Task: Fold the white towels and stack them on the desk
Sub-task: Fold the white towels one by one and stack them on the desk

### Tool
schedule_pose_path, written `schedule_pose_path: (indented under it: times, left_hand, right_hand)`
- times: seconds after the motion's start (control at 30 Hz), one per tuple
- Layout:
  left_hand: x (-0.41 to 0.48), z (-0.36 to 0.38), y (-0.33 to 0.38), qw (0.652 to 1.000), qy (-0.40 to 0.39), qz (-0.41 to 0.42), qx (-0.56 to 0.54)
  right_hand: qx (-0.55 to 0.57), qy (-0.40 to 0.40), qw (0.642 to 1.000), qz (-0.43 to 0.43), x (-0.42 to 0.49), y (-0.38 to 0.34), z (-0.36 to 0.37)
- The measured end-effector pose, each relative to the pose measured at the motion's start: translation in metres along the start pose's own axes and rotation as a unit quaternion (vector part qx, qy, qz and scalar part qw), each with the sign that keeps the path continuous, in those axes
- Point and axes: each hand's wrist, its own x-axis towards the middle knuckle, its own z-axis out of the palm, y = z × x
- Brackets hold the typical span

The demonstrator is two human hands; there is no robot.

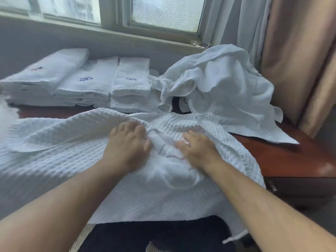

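Note:
A white waffle-weave towel (60,146) lies spread over the front of the dark red desk (283,157), hanging over its near edge. My left hand (127,142) lies on the towel near its middle, fingers bent into a bunched fold. My right hand (196,148) rests beside it with fingers stretched over the same rumpled spot. Folded white towels sit in stacks at the back left: one with a red mark (45,73), one with a blue mark (87,82), one narrower (131,79). A heap of unfolded white towels (218,84) sits at the back right.
A window sill (101,33) runs along the wall behind the desk. A beige curtain (298,57) hangs at the right, close to the heap. A dark floor or seat (160,233) shows below the towel's hanging edge.

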Motion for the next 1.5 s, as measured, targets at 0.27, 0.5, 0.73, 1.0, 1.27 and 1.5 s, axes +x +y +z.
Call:
schedule_pose_path:
  times: [0.27,0.5,0.73,1.0,1.27,1.5]
  left_hand:
    - [0.013,0.002,-0.004,0.972,-0.124,0.199,-0.002]
    - [0.019,0.004,0.001,0.977,-0.127,0.174,-0.006]
    - [0.015,-0.007,-0.027,0.991,0.106,0.072,-0.04]
    - [0.034,-0.01,-0.093,0.985,0.147,-0.085,0.042]
    - [0.06,-0.001,-0.099,0.982,0.171,-0.069,0.037]
    - [0.06,-0.002,-0.113,0.976,0.194,-0.053,-0.08]
  right_hand:
    - [-0.034,0.142,0.964,0.222,0.027,0.061,-0.016]
    - [-0.049,0.059,0.948,0.309,0.043,0.06,-0.038]
    - [-0.002,0.051,0.998,-0.039,0.038,-0.063,0.02]
    - [-0.008,0.0,0.995,-0.102,0.053,-0.073,0.025]
    - [-0.09,0.028,0.995,-0.044,0.05,-0.111,0.016]
    - [0.047,0.017,0.969,-0.243,0.039,-0.158,0.049]
